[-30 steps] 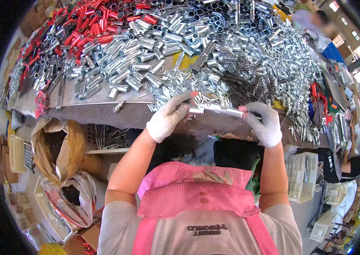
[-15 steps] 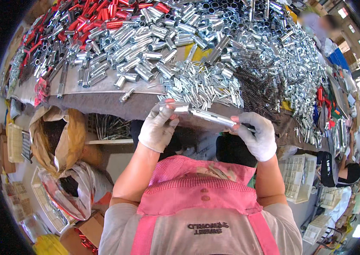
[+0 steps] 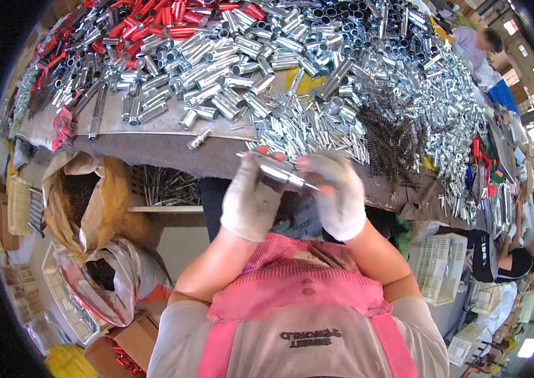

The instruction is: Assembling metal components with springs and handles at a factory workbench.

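One silver cylindrical metal tube [image 3: 278, 171]: left hand [image 3: 249, 205] grips, presumably to steady; right hand [image 3: 340, 198] at four-o'clock end, grip unclear.

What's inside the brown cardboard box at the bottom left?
Shiny red pieces show inside the cardboard box. They cover whatever is underneath, so the bottom can't be seen.

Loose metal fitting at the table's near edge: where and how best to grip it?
I'd pinch the fitting across its middle, from above, thumb and finger on its long sides: it seems to lie lengthwise, slanting away to the right, with a gap between it and the tubes.
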`<move>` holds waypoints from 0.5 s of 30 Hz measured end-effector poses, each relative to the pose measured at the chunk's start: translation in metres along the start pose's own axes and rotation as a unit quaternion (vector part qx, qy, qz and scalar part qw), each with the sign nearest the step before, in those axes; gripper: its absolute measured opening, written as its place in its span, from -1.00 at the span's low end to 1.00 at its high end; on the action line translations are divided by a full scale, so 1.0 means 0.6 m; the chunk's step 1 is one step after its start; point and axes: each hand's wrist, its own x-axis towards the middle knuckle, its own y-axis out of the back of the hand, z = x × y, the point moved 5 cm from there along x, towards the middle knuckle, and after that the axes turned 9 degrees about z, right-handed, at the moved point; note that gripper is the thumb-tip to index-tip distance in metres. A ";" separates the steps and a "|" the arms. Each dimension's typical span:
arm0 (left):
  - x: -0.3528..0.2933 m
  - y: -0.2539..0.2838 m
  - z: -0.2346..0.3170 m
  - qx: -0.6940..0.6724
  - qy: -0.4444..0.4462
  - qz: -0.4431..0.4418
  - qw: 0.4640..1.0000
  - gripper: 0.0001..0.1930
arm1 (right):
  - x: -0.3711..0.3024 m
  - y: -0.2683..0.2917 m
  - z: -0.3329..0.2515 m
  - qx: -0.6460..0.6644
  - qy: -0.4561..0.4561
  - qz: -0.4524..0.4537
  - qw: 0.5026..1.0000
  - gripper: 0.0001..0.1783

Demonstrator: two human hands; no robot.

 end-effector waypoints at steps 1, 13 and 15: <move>0.000 -0.006 0.019 -0.028 -0.010 -0.057 0.998 -0.67 | 0.002 -0.020 -0.003 -0.112 -0.065 -0.106 0.986 -0.73; -0.023 0.018 0.040 -0.027 0.025 0.000 0.999 -0.76 | 0.054 -0.104 0.007 -0.062 -0.007 0.021 0.998 -0.69; -0.020 0.031 0.063 0.150 -0.049 0.004 0.987 -0.74 | 0.092 -0.112 0.107 -0.116 -0.059 0.046 0.990 -0.64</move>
